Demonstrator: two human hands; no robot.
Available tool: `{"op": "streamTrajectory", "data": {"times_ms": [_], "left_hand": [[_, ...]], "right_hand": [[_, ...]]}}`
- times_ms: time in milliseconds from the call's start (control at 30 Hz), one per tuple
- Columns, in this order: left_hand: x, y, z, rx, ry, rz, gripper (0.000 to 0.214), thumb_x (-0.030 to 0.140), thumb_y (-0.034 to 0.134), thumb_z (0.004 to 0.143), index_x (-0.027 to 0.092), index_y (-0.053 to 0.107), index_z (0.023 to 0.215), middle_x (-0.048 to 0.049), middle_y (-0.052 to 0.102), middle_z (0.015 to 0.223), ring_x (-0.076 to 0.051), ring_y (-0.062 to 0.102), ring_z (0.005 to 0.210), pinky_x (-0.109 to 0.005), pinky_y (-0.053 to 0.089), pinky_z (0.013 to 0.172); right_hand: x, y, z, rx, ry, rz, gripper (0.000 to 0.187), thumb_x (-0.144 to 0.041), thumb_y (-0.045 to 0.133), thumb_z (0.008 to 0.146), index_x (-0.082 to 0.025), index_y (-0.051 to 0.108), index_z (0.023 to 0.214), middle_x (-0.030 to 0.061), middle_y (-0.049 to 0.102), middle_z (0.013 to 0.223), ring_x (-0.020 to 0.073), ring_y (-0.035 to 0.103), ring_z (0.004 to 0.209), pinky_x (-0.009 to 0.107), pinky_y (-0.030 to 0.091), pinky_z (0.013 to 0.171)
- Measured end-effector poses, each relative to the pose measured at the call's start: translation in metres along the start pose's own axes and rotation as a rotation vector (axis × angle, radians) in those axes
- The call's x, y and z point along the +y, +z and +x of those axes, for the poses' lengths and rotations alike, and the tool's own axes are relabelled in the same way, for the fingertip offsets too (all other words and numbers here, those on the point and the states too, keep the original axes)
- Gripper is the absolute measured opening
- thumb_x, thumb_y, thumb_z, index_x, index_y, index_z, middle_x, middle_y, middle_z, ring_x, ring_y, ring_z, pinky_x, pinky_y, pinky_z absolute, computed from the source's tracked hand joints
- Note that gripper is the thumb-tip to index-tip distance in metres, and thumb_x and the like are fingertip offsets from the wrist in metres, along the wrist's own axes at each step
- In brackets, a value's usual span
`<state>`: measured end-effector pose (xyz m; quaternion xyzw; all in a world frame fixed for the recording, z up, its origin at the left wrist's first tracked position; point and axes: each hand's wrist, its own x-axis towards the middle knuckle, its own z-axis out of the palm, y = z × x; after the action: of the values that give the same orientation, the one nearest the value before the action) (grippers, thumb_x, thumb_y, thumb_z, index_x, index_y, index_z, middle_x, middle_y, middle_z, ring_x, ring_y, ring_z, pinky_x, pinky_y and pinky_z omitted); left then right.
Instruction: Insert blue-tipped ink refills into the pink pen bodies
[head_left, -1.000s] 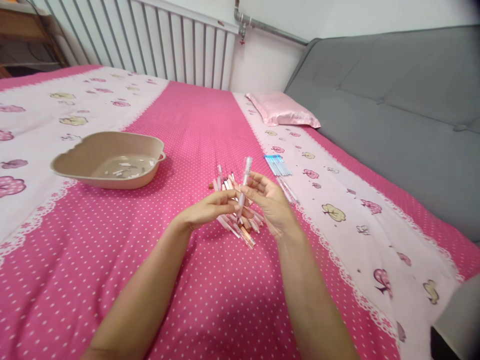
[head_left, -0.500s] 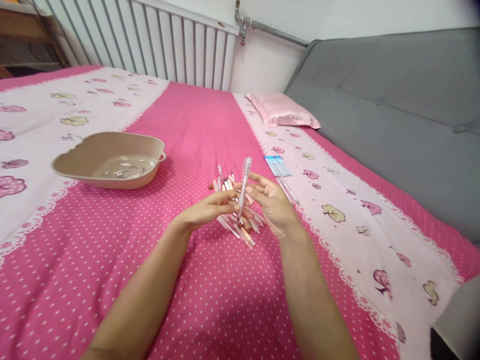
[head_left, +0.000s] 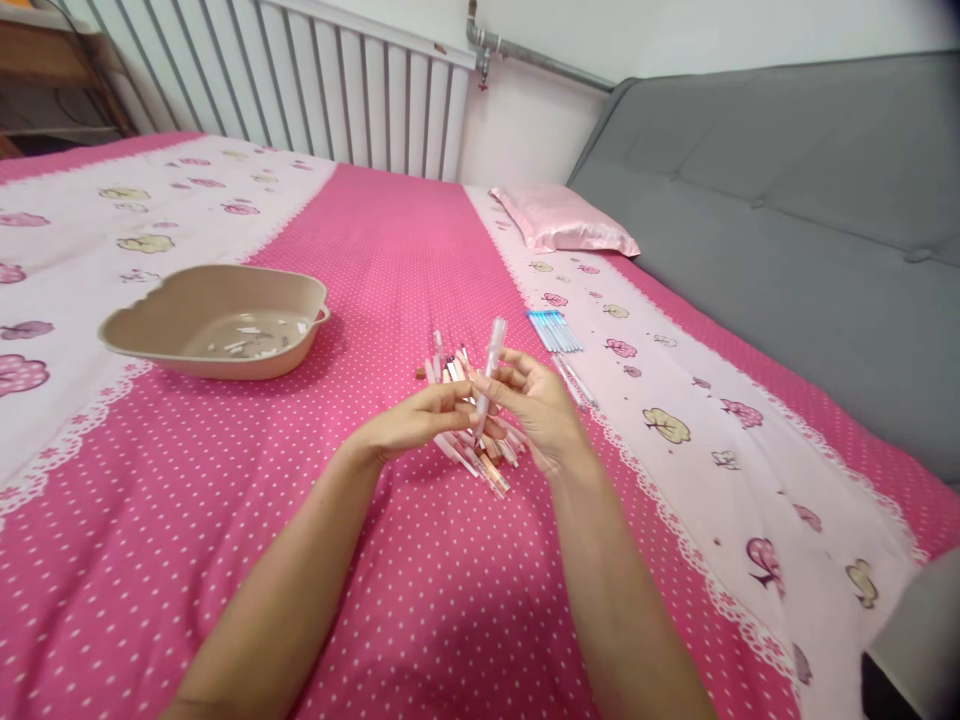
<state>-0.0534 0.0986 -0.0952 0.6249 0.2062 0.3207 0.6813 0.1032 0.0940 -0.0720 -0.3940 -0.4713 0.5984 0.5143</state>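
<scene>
Both my hands meet above a pile of pink and white pens [head_left: 480, 450] on the pink dotted bedspread. My right hand [head_left: 536, 410] holds a clear pen [head_left: 491, 360] upright, its capped end pointing up. My left hand [head_left: 416, 418] pinches the lower part of the same pen with fingers pressed together. The pile lies partly hidden under my hands.
A beige scalloped tray [head_left: 161, 335] with small white bits in it sits to the left. A bundle of blue refills [head_left: 553, 330] lies to the right of the pile. A pink pillow [head_left: 566, 220], a grey sofa [head_left: 787, 230] and a white radiator [head_left: 315, 80] stand behind.
The hands and the clear pen have barely shifted; the pen's tip sits a touch lower and my fingers have closed in slightly around it.
</scene>
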Motion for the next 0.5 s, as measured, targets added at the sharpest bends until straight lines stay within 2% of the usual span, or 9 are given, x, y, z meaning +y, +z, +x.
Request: {"op": "streamTrajectory", "data": {"times_ms": [100, 233, 367, 500], "left_hand": [[-0.0004, -0.0009, -0.0003, -0.003, -0.005, -0.004, 0.025, 0.02, 0.052, 0.085, 0.012, 0.055, 0.109, -0.0116, 0.068, 0.094, -0.019, 0.065, 0.085, -0.035, 0.049, 0.082], [-0.0013, -0.0027, -0.001, -0.009, -0.002, -0.006, 0.029, 0.021, 0.051, 0.086, 0.013, 0.052, 0.114, -0.0125, 0.068, 0.096, -0.02, 0.065, 0.087, -0.037, 0.049, 0.083], [-0.0017, -0.0036, -0.0012, -0.011, 0.007, 0.008, 0.028, 0.02, 0.05, 0.086, 0.013, 0.054, 0.113, -0.0129, 0.067, 0.1, -0.021, 0.064, 0.092, -0.039, 0.047, 0.087], [-0.002, -0.0035, -0.001, -0.006, -0.001, 0.013, 0.029, 0.02, 0.051, 0.086, 0.013, 0.053, 0.114, -0.013, 0.067, 0.101, -0.021, 0.064, 0.093, -0.038, 0.047, 0.088]], "right_hand": [[-0.0026, 0.0004, -0.0006, -0.01, -0.002, 0.023, 0.044, -0.023, 0.073, 0.066, -0.019, 0.055, 0.106, 0.0008, 0.061, 0.088, 0.0133, 0.06, 0.081, 0.024, 0.052, 0.068], [-0.0086, -0.0015, -0.0023, -0.086, 0.033, 0.064, 0.04, -0.022, 0.064, 0.075, -0.021, 0.053, 0.114, 0.0052, 0.065, 0.099, 0.0179, 0.06, 0.093, 0.03, 0.054, 0.071], [-0.0092, -0.0033, -0.0023, -0.126, 0.035, 0.075, 0.041, -0.017, 0.061, 0.075, -0.02, 0.053, 0.115, 0.0048, 0.067, 0.095, 0.0181, 0.061, 0.091, 0.032, 0.055, 0.071], [-0.0057, -0.0041, -0.0009, -0.104, 0.017, 0.044, 0.038, -0.017, 0.064, 0.073, -0.02, 0.056, 0.11, 0.0032, 0.068, 0.09, 0.0163, 0.063, 0.085, 0.031, 0.054, 0.073]]}}
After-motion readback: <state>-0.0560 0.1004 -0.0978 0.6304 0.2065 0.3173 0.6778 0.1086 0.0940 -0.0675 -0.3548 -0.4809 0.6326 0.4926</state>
